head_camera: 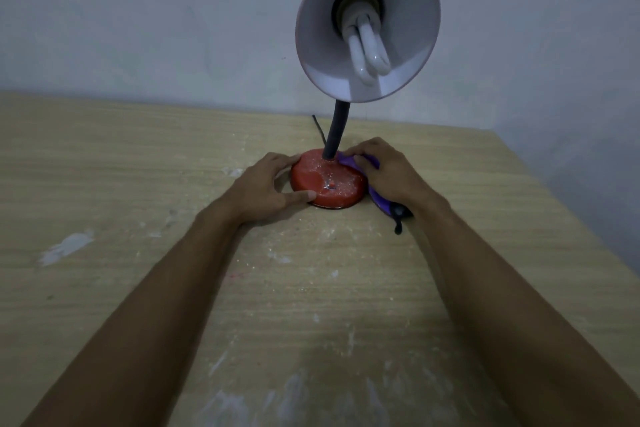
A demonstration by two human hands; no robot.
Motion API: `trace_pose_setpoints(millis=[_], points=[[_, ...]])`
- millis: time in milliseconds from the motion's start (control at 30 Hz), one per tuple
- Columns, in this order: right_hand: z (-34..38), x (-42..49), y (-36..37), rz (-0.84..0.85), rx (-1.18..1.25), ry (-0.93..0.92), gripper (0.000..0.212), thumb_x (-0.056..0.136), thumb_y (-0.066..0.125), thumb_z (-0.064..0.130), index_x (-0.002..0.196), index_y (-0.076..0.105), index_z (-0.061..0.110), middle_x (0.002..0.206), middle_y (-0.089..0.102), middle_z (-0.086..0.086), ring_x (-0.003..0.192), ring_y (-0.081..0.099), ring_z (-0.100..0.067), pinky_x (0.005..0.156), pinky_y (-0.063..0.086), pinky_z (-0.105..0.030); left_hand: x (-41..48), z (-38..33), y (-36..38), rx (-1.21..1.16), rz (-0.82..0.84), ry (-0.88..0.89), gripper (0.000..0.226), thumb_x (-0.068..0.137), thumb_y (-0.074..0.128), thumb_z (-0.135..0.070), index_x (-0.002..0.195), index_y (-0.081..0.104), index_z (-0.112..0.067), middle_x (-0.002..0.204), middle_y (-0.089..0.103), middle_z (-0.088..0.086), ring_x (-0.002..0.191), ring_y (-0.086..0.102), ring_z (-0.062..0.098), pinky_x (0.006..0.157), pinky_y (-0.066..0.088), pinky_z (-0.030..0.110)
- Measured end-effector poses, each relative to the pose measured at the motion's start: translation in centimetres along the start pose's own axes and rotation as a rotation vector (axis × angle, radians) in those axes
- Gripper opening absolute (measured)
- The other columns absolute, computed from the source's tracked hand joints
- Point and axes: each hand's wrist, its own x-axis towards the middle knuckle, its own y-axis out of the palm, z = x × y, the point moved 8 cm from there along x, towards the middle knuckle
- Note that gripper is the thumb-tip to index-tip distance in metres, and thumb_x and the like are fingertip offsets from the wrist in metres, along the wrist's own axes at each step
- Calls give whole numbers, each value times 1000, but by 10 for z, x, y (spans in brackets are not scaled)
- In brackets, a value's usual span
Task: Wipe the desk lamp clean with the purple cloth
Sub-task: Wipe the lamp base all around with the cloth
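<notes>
Desk lamp (pixel 398 10) held
Its base (pixel 327 184) is clasped within the left grip (pixel 268 189); purple cloth (pixel 381 204) is pinched under the right grip (pixel 384 172).

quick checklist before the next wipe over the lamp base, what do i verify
1. Left hand grips the red base to steady it: ok.
2. Purple cloth sits under the right hand, against the base: ok.
3. Base top free of white specks: not ok.
4. Bulb unlit: ok, no glow.
5. Black cord clear of both hands: ok, it lies behind the base.
6. Cord unplugged: cannot tell.
</notes>
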Motion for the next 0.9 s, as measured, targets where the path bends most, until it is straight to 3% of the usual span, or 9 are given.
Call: trace_pose_setpoints(millis=[67, 167, 267, 400, 500, 567, 667, 767, 900], points=[[3, -13, 0, -14, -28, -28, 27, 108, 49, 20, 126, 70, 23, 130, 53, 6, 120, 49, -9, 104, 37, -19, 0, 0, 0, 3, 4, -1, 96, 77, 84, -62, 156, 45, -26, 148, 49, -6, 134, 49, 13, 115, 42, 37], [9, -35, 1, -73, 1, -62, 29, 109, 48, 16, 126, 71, 19, 127, 53, 3, 114, 50, -6, 97, 37, -6, 0, 0, 0, -13, 3, -3, 97, 76, 84, -63, 156, 45, -26, 148, 48, -6, 135, 50, 14, 116, 43, 39], [20, -60, 7, -92, 34, -123, 29, 108, 49, 14, 125, 71, 18, 122, 54, 4, 110, 53, -1, 98, 38, -3, 0, 0, 0, -20, -1, -11, 97, 75, 84, -63, 157, 45, -26, 149, 48, -6, 135, 49, 13, 116, 42, 39], [28, -71, 11, 175, 77, -137, 27, 106, 54, 18, 123, 74, 27, 123, 66, 14, 114, 57, 8, 99, 37, -4, 0, -1, 1, 3, 8, -10, 98, 76, 83, -65, 157, 43, -27, 150, 47, -5, 135, 48, 14, 114, 42, 37], [10, -40, -25, -119, 268, -1, 28, 106, 53, 15, 122, 73, 26, 122, 72, 8, 116, 64, -5, 108, 45, -25, 0, -1, 0, 0, 21, -22, 93, 80, 81, -60, 158, 42, -28, 152, 45, -6, 136, 46, 15, 115, 39, 37], [-1, -15, -36, -266, 188, 83, 30, 105, 51, 17, 123, 73, 25, 126, 71, 3, 119, 63, -14, 110, 46, -35, -1, -1, -1, -11, 18, -25, 92, 79, 79, -56, 158, 42, -28, 152, 45, -6, 138, 46, 17, 116, 37, 38], [-3, 19, -22, -166, -30, 111, 30, 106, 49, 20, 127, 70, 22, 132, 65, -5, 123, 58, -21, 101, 39, -25, -1, -1, -2, -15, 17, -20, 86, 84, 78, -52, 158, 43, -28, 152, 45, -6, 139, 46, 18, 118, 37, 40], [3, 26, 2, -4, -86, 71, 28, 106, 53, 28, 128, 69, 23, 130, 59, -5, 116, 53, -17, 95, 35, -24, -1, 1, -1, -20, 25, -29, 85, 86, 78, -54, 158, 43, -27, 153, 45, -7, 138, 46, 17, 118, 39, 42], [8, 5, 1, -73, -55, -49, 26, 106, 55, 25, 126, 71, 21, 124, 56, 0, 114, 53, -13, 100, 38, -21, 0, 1, 0, -24, 37, -30, 85, 87, 79, -52, 159, 42, -27, 154, 44, -6, 138, 45, 15, 113, 36, 33]])
